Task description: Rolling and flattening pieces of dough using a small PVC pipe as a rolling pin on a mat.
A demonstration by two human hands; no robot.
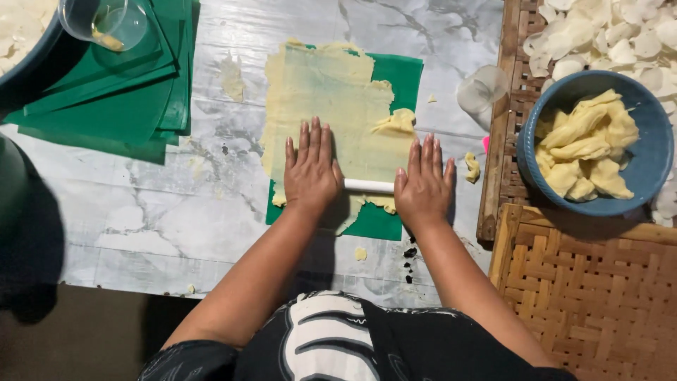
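Note:
A thin sheet of pale yellow dough point(328, 106) lies spread over a green plastic sheet point(402, 74) on the marble-patterned table. A white rolling pin point(368, 185) lies across the near end of the dough. My left hand point(310, 169) presses flat on the pin's left end, fingers stretched forward. My right hand point(423, 187) presses flat on its right end the same way. Only the pin's middle shows between my hands. A thicker fold of dough point(396, 123) sits at the sheet's right edge.
A blue bowl point(645, 120) of dough lumps stands on woven bamboo trays point(585, 289) at right, beside cut white rounds point(606, 35). A clear cup point(482, 89) lies near the tray edge. Stacked green sheets point(106, 99) and another clear cup point(106, 22) are at the far left.

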